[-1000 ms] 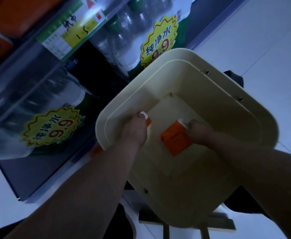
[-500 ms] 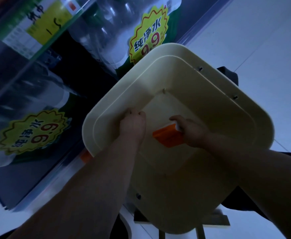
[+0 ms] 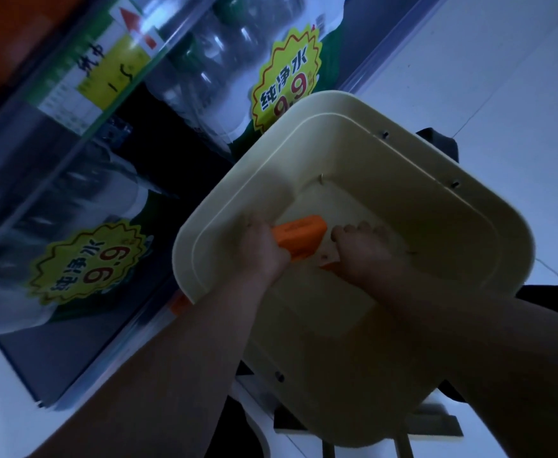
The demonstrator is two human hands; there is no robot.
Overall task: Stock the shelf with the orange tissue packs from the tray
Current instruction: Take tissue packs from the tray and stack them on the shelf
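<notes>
Both hands reach into the cream plastic tray point(image 3: 403, 200). Left hand point(image 3: 262, 249) has its grip clenched on one end of an orange tissue pack point(image 3: 302, 238), held just above the tray floor. Right hand point(image 3: 366, 251) grasps a second orange pack point(image 3: 330, 259), mostly hidden beneath it. Shelf point(image 3: 82, 127) of bottled water point(image 3: 204, 64) stands at left, with yellow price tags point(image 3: 284, 84).

Shrink-wrapped water bottle packs point(image 3: 204, 71) carry yellow starburst price stickers point(image 3: 89, 262) beside a white tiled floor point(image 3: 519, 77).
</notes>
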